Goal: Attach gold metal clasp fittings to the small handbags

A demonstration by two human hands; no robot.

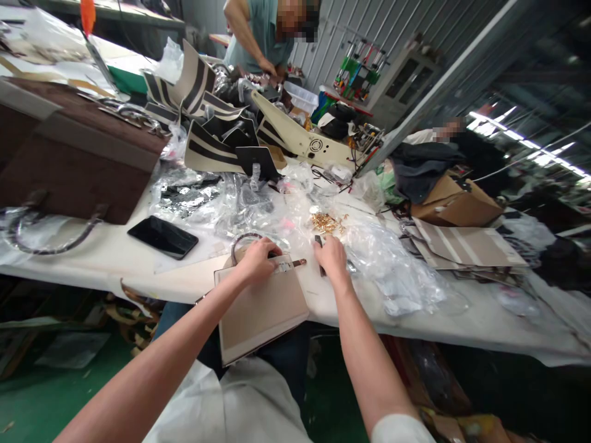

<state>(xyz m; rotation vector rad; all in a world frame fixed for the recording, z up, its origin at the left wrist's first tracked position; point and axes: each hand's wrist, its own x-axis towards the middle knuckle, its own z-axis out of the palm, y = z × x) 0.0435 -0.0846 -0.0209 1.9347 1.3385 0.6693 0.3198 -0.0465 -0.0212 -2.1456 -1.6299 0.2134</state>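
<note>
- Beige with dark edging, a flat-sided bag piece (265,304) lay tilted at the near edge of a white-covered worktable (321,304), its lower part reaching past the tabletop.
- Bent at the fingers, the worker's left hand (259,261) gripped its upper edge, beside a dark, curved handle (239,243); the thumb's exact placing could not be told.
- Close by, a narrow brown strap tab (300,263) stuck out from the upper right corner.
- Fingers nearly closed, the right hand (331,255) pinched a small, dark, oblong object (318,240) at the tabletop, apart from the bag piece; its kind was unclear.
- Just beyond that hand sat a loose heap of small gold-coloured metal pieces (324,223), with crumpled clear plastic sheeting (401,271) to its right.
- Steadying the bag piece while handling the small object appeared to be the step in hand.
- Next, by that reading, called for a firm left hold and careful right-hand placing near the tab.
</note>
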